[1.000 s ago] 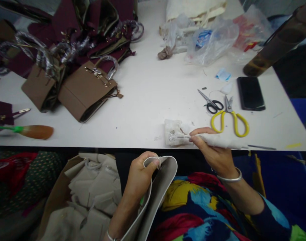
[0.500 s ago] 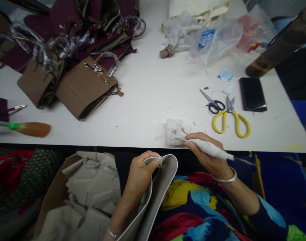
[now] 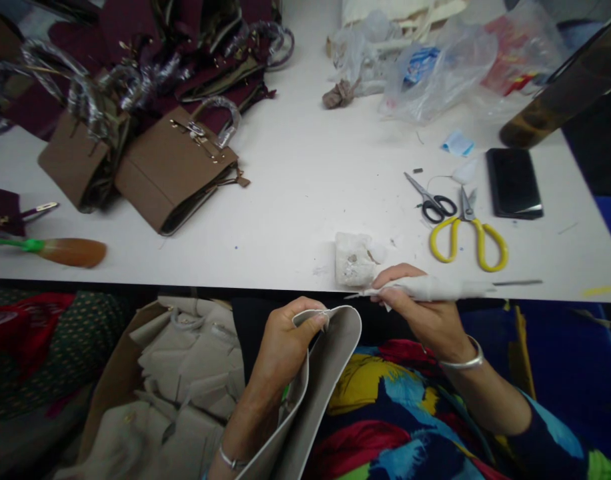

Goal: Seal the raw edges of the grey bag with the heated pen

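My left hand [image 3: 285, 343] is closed on the top edge of a pale grey bag panel [image 3: 319, 380] that stands in my lap below the table edge. My right hand [image 3: 420, 310] pinches a thin tool wrapped in white cloth [image 3: 430, 289], its metal tip pointing left toward the panel's rim. Just above that tip, a small white waxy block [image 3: 354, 260] sits at the front edge of the white table [image 3: 305, 180].
Yellow-handled scissors [image 3: 468, 237], small black scissors [image 3: 430, 200] and a black phone [image 3: 514, 181] lie at the right. Brown handbags [image 3: 173, 167] and maroon bags are piled at the back left. Plastic bags [image 3: 435, 63] are at the back. A box of grey pieces [image 3: 180, 380] sits lower left.
My right hand has drawn the wrapped tool off the white block and down toward the grey panel's edge. The left hand has kept its hold.
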A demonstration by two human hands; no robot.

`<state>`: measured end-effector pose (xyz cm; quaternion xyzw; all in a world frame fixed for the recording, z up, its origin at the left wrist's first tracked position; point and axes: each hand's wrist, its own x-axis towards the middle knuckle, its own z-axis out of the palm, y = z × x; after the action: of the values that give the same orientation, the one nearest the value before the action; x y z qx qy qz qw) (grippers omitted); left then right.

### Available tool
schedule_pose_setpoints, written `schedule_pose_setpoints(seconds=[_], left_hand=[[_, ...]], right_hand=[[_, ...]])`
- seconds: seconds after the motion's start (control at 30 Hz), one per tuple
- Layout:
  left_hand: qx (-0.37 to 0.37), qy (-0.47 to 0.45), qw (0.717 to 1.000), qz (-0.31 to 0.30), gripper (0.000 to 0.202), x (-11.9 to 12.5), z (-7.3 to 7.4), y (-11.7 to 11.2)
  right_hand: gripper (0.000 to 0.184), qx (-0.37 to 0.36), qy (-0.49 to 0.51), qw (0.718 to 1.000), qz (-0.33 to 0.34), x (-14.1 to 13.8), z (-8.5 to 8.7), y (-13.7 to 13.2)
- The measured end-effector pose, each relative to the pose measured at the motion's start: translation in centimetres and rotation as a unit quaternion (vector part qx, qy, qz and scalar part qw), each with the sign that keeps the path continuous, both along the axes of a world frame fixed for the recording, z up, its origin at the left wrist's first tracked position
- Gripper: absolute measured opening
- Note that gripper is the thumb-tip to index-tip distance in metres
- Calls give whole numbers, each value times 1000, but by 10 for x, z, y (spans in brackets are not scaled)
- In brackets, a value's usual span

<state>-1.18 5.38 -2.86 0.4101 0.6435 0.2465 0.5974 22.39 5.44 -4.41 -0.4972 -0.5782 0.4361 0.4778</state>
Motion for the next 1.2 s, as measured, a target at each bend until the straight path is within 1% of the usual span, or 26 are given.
schedule_pose_setpoints(seconds=[0.07,0.2,0.3,0.47,0.63,0.8,1.1,1.2], left_hand=[[3,-4,1000,-7,11,-1,0,0],[8,-18,1000,-18,11,-4,-3,-1],[10,-23,999,-23,12,-6,-3,-2],[7,-28,999,-26,14,-6,-2,-2],[6,-25,999,-27,15,-6,-2,-3],[9,-18,1000,-24,16,-4,0,-3],[12,-25,998,-52,17,1,-1,-5],[22,-17,997,-76,16,2,-1,-6]], right_hand=[[13,-21,37,998,50,-5,0,1],[12,-24,58,993,97,-15,-1,4],[11,-37,74,989,120,-18,0,6],[12,-47,69,987,138,-18,2,8],[19,-57,74,985,146,-22,1,10],[16,-49,72,986,144,-25,-1,12],[18,-65,35,991,109,-31,2,11],[19,-68,7,992,105,-32,5,11]])
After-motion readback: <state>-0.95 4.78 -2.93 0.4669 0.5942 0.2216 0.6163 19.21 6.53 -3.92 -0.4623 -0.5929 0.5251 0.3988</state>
